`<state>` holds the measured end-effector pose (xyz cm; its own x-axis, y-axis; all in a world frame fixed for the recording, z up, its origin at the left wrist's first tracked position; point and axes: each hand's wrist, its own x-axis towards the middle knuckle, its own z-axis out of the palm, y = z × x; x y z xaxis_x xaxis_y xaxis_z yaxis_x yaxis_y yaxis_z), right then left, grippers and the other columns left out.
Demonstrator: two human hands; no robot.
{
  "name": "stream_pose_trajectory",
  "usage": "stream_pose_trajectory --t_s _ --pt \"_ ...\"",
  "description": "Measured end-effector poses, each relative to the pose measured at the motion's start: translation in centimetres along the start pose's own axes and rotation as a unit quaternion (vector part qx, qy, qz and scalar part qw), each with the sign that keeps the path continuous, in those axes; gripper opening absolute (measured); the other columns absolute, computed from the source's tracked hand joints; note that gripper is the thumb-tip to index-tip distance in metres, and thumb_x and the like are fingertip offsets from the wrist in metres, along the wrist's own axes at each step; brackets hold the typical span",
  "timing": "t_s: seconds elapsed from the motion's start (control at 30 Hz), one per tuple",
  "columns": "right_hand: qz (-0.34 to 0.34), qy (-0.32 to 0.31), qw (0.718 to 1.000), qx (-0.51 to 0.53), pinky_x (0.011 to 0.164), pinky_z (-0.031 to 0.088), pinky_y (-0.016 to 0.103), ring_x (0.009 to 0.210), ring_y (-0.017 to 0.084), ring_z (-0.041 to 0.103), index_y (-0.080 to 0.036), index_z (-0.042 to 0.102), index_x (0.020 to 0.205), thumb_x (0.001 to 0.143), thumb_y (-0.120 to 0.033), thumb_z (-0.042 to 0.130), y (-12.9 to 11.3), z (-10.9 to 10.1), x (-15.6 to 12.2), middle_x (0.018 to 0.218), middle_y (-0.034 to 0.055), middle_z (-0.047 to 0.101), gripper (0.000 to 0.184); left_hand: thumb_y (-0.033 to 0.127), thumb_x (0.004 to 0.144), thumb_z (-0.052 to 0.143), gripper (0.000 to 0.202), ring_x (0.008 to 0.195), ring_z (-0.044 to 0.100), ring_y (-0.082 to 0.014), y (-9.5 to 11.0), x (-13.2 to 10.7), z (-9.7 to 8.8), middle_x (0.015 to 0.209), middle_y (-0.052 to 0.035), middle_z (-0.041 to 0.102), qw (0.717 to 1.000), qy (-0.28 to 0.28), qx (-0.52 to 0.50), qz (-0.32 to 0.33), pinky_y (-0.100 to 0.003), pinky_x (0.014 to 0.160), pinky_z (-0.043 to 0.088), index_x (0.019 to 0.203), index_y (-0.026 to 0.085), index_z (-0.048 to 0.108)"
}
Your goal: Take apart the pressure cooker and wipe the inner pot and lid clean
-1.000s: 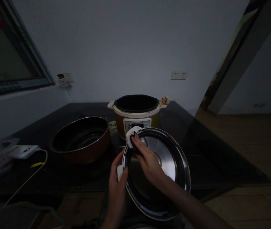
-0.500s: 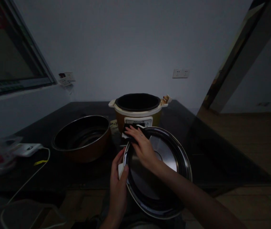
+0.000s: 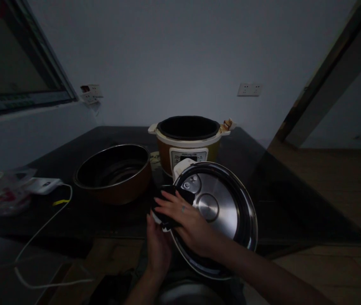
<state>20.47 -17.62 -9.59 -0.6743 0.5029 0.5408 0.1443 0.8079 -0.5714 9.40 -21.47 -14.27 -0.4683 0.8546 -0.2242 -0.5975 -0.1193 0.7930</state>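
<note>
A round metal pressure cooker lid (image 3: 229, 203) is held tilted in front of me, its shiny inner side facing me. My left hand (image 3: 158, 245) grips its left edge, with the fingers partly hidden behind the lid. A black cloth (image 3: 167, 216) lies under the fingers of my right hand (image 3: 188, 220), which presses it on the lid's left rim. Behind the lid stands the electric pressure cooker (image 3: 164, 154) with a white rim, its top uncovered and its inside dark.
A wide brown pot (image 3: 126, 190) with a dark inside sits left of the cooker on the black table (image 3: 278, 199). Farther left are a plastic bag (image 3: 5, 197), a white power strip (image 3: 43, 185) and its cable (image 3: 42, 231). A wall socket (image 3: 250, 89) is at the back.
My right hand and the black cloth have moved down and left along the lid's rim, uncovering the lid's white handle and valve area. The view has shifted slightly.
</note>
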Motion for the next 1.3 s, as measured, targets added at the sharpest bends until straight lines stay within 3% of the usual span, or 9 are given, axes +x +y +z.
stream_pose_trajectory --t_s 0.17,0.27,0.37,0.53,0.77,0.83,0.93,1.13,1.3 --pt "0.019 -0.056 0.998 -0.034 0.119 0.021 0.043 0.146 0.015 0.021 -0.009 0.048 0.136 0.084 -0.003 0.041 -2.3 0.9 -2.2 0.149 0.0109 0.044 0.053 0.066 0.082 0.050 0.063 0.132 0.049 -0.0254 2.2 -0.9 0.6 0.133 -0.0071 0.062 0.991 -0.083 -0.090 -0.057 -0.038 0.114 0.032 0.129 0.025 0.061" --pt "0.015 -0.084 0.993 -0.078 0.119 0.021 0.040 0.146 0.013 0.019 -0.010 0.048 0.136 0.088 -0.004 0.038 -3.1 0.8 -3.6 0.149 0.0094 0.044 0.049 0.065 0.086 0.046 0.061 0.135 0.045 -0.0264 3.1 -1.2 0.8 0.140 -0.0067 0.056 0.981 -0.135 -0.107 -0.091 -0.040 0.116 0.028 0.132 0.027 0.058" --pt "-0.005 -0.108 0.988 -0.109 0.120 0.019 0.038 0.146 0.011 0.019 -0.012 0.049 0.135 0.093 -0.007 0.036 -3.6 0.6 -5.2 0.147 0.0064 0.047 0.044 0.057 0.087 0.052 0.055 0.137 0.042 -0.0269 3.5 -1.3 1.0 0.144 -0.0051 0.053 0.982 -0.154 -0.071 -0.083 -0.041 0.116 0.028 0.133 0.028 0.057" --pt "-0.049 -0.131 0.981 -0.136 0.120 0.018 0.035 0.145 0.009 0.021 -0.014 0.050 0.134 0.099 -0.016 0.037 -3.7 -0.3 -7.8 0.143 0.0026 0.052 0.037 0.031 0.077 0.074 0.057 0.138 0.040 -0.0273 3.6 -1.4 1.2 0.146 -0.0009 0.050 0.987 -0.141 0.065 -0.039 -0.036 0.112 0.036 0.131 0.032 0.058" --pt "-0.061 -0.107 0.979 -0.161 0.118 0.025 0.038 0.143 0.013 0.027 -0.016 0.051 0.131 0.102 -0.025 0.035 -3.7 -1.8 -13.1 0.140 0.0000 0.055 0.035 0.028 0.071 0.079 0.063 0.136 0.042 -0.0290 2.7 -1.5 1.3 0.145 -0.0035 0.051 0.989 -0.138 0.046 -0.027 -0.033 0.104 0.044 0.131 0.032 0.057" --pt "-0.041 -0.107 0.980 -0.165 0.116 0.029 0.040 0.142 0.015 0.030 -0.017 0.049 0.134 0.102 -0.031 0.033 -3.5 -2.1 -14.9 0.139 0.0019 0.056 0.038 0.026 0.069 0.080 0.067 0.135 0.044 -0.0293 2.5 -1.5 1.3 0.144 -0.0035 0.052 0.989 -0.133 0.056 -0.021 -0.033 0.103 0.045 0.131 0.032 0.057" --pt "-0.021 -0.087 0.972 -0.216 0.115 0.031 0.043 0.140 0.018 0.034 -0.014 0.045 0.138 0.101 -0.025 0.036 -2.8 -2.6 -17.6 0.138 0.0071 0.056 0.040 0.026 0.068 0.080 0.066 0.134 0.045 -0.0292 2.4 -1.6 1.5 0.142 -0.0038 0.054 0.990 -0.122 0.066 -0.010 -0.034 0.105 0.044 0.130 0.031 0.058" --pt "0.033 0.023 0.956 -0.289 0.114 0.030 0.050 0.136 0.020 0.042 -0.018 0.040 0.143 0.098 -0.016 0.035 1.0 -4.0 -21.9 0.134 0.0114 0.060 0.045 0.026 0.067 0.081 0.067 0.130 0.050 -0.0285 2.6 -1.7 1.6 0.143 -0.0027 0.053 0.990 -0.120 0.072 -0.017 -0.032 0.099 0.049 0.130 0.033 0.058" --pt "0.109 0.100 0.952 -0.269 0.111 0.035 0.053 0.138 0.023 0.038 -0.022 0.040 0.144 0.093 -0.012 0.036 4.3 -6.2 -22.5 0.140 0.0119 0.054 0.052 0.025 0.067 0.081 0.066 0.126 0.053 -0.0261 2.5 -1.6 1.5 0.143 -0.0004 0.053 0.988 -0.132 0.078 -0.019 -0.023 0.085 0.054 0.128 0.035 0.059"
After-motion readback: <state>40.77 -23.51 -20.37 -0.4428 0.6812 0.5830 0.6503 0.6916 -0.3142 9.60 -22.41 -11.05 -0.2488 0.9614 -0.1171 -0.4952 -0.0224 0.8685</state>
